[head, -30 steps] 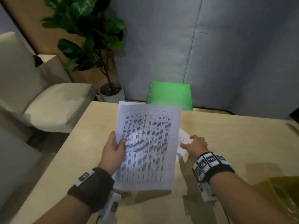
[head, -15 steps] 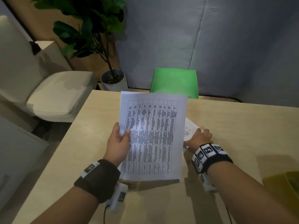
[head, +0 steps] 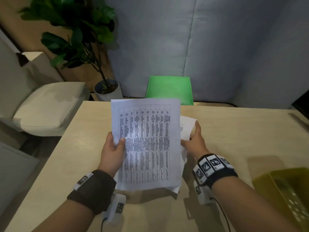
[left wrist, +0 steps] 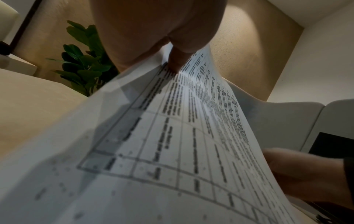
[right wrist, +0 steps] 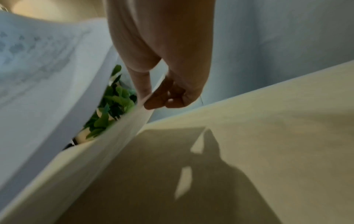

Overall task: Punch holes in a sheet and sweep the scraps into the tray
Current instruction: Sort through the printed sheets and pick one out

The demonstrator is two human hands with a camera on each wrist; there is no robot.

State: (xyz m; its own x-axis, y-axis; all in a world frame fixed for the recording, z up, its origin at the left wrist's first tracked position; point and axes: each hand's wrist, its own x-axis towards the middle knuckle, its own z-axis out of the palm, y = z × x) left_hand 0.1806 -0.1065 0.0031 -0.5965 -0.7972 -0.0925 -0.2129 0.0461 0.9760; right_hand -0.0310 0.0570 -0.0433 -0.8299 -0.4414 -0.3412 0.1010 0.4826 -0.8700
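In the head view, a printed sheet (head: 145, 144) is held up above the worktop (head: 234, 131) by the left hand (head: 112, 151), thumb on its front, while a second paper (head: 187, 127) is gripped by the right hand (head: 195, 139); a yellow tray (head: 287, 193) is seen at the right edge. In the left wrist view, the sheet (left wrist: 172, 144) is pinched at its edge. In the right wrist view, the paper edge (right wrist: 122, 133) is pinched between thumb and fingers (right wrist: 159, 97).
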